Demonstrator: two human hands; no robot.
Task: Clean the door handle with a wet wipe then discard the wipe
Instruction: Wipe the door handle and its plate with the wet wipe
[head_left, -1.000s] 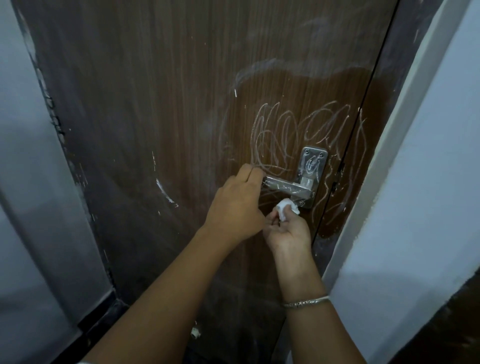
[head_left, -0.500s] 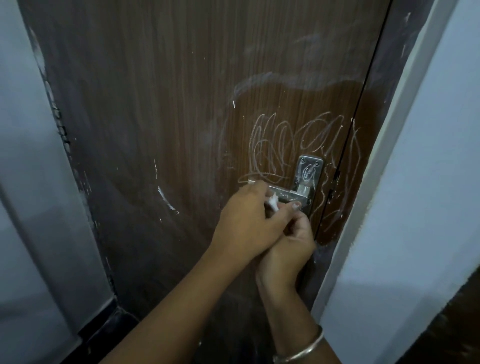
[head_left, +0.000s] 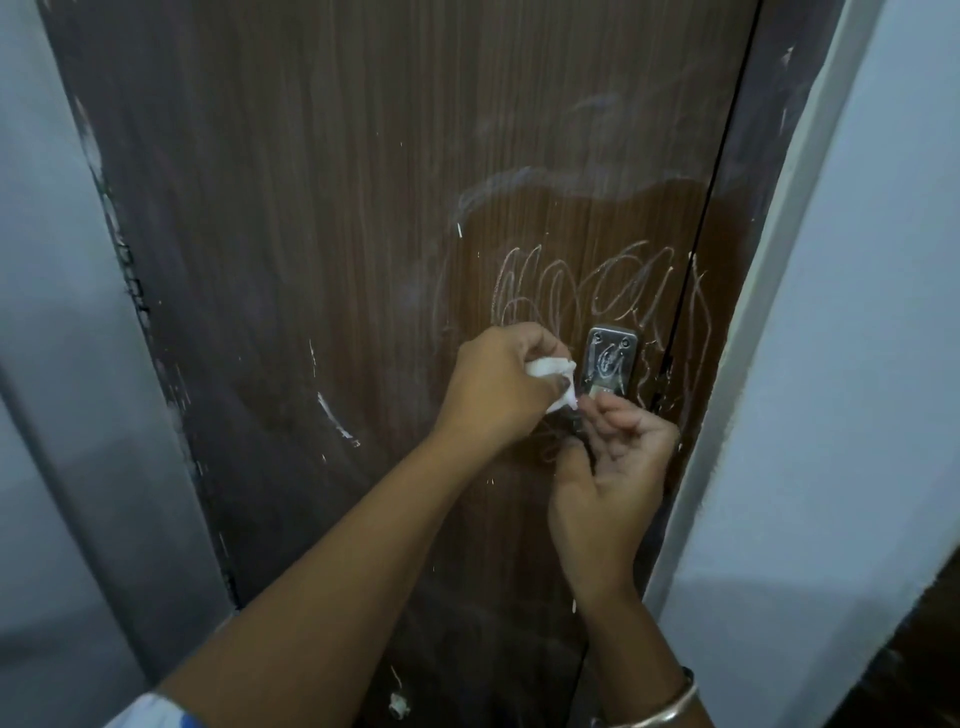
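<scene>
Evidently the wet wipe (head_left: 189, 370) is bunched into a small wad so that a firm, damp pad can be pressed against metal; it is pinched in the grip of the left hand (head_left: 493, 387), fingers curled shut around it, with a white tail drawn down toward the lever. The door handle (head_left: 609, 364) is mounted near the door's right edge, beside the frame; only its scribbled back plate is plainly seen, the lever being largely hidden behind both hands. The right hand (head_left: 613, 467) is held just below the plate with its palm turned up, fingers loosely bent and holding nothing clearly visible, probably to steady the lever while it is rubbed. Chalk-like scrawls (head_left: 582, 291) are spread over the door (head_left: 311, 208) around the plate. Wiping is judged under way; discarding is not yet begun.
</scene>
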